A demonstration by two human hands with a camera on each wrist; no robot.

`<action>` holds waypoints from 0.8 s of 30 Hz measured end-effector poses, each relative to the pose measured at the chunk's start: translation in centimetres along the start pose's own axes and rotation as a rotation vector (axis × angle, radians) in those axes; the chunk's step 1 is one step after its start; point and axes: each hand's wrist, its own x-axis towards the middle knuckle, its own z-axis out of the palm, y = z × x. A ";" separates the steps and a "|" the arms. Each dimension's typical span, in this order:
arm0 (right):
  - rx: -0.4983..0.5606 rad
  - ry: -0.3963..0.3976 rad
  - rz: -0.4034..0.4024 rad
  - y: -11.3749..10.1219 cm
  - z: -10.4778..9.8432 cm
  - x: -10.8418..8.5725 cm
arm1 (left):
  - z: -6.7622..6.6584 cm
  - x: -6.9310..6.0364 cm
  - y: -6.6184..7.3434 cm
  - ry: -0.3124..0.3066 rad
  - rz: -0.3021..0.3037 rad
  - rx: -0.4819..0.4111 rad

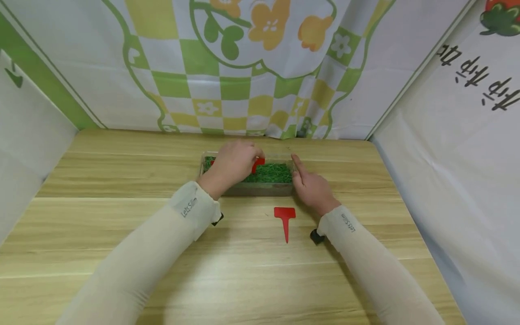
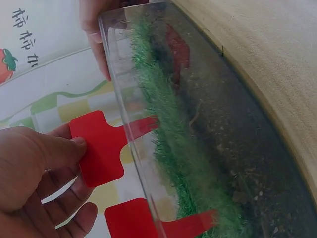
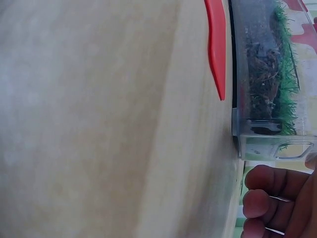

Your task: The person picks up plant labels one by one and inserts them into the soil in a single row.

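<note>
A clear plastic box (image 1: 260, 189) stands on the table, with green artificial grass (image 1: 273, 173) over dark soil-like filling. My left hand (image 1: 233, 161) reaches over it. Between thumb and fingers it pinches the head of a red T-shaped plant label (image 2: 99, 151), whose stem goes down into the grass. Another red label (image 2: 131, 220) stands in the grass beside it, partly out of frame. At the box's right end, my right hand (image 1: 314, 189) touches the wall with its index finger straight; the other fingers (image 3: 277, 181) are loosely bent. A loose red plant label (image 1: 285, 213) lies in front of the box.
The wooden table (image 1: 227, 280) ends at a checked curtain (image 1: 235, 90) close behind the box. White cloth walls (image 1: 455, 149) rise on both sides. A black wrist strap piece (image 1: 317, 236) shows below the right sleeve.
</note>
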 end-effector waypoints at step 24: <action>-0.002 -0.004 0.003 -0.2 -0.1 -0.1 | 1.3 0.4 0.3 -0.048 -0.035 0.023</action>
